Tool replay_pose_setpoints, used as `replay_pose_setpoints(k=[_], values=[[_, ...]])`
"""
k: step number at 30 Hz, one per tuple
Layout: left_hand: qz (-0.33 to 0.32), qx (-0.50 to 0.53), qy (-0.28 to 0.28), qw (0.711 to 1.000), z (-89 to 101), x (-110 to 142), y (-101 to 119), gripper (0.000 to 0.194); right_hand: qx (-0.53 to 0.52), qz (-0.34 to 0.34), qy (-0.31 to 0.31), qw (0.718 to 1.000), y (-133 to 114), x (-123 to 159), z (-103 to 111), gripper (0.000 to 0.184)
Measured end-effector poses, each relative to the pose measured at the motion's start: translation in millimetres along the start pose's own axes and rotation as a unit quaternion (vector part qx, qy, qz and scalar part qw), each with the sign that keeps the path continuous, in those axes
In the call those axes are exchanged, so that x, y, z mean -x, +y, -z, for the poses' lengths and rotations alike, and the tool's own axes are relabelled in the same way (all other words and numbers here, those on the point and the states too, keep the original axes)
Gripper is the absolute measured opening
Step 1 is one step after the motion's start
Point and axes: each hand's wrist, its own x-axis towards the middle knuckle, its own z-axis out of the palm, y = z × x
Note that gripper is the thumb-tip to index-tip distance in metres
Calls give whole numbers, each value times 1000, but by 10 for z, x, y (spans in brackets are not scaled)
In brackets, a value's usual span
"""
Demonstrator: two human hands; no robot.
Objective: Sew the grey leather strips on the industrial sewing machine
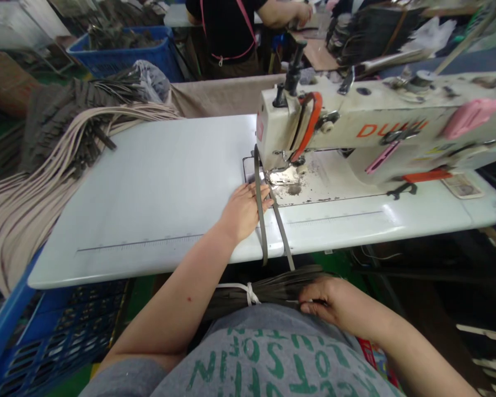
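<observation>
My left hand [243, 209] lies flat on the sewing table, fingers stretched toward the needle area of the sewing machine [334, 124]. A dark olive strap [259, 204] passes over its fingers and hangs past the table's front edge. Another length of strap [281, 229] runs from beside the fingertips down toward my lap. There, a bundle of dark straps [279, 286] rests, tied with a white band [252, 294]. My right hand [324, 298] is closed at the bundle's right end, fingers curled on the straps; its fingertips are partly hidden.
Beige straps [33, 204] and dark strap bundles [62, 116] hang over the table's left side. Below them stands a blue crate [62, 331]. Pink clips [471, 118] sit on the machine. Behind, a co-worker [227, 30] stands near a blue bin [124, 55].
</observation>
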Motion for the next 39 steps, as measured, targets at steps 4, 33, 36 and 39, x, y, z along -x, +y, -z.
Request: replay_pose_setpoints(k=[4,33,36,39], values=[[-4,-11,7,1000,-5,1,6,37,-37,0,6,999,10,173,244,20],[-6,-3,19,1000,-39,17,27,34,-198,-46,285,937,-1,-169,247,49],[-6,1,21,1000,-34,21,25,35,-165,-42,281,945,-89,-273,234,49],[-9,4,25,1000,-26,16,25,35,-141,-49,294,944,-187,-370,254,48]])
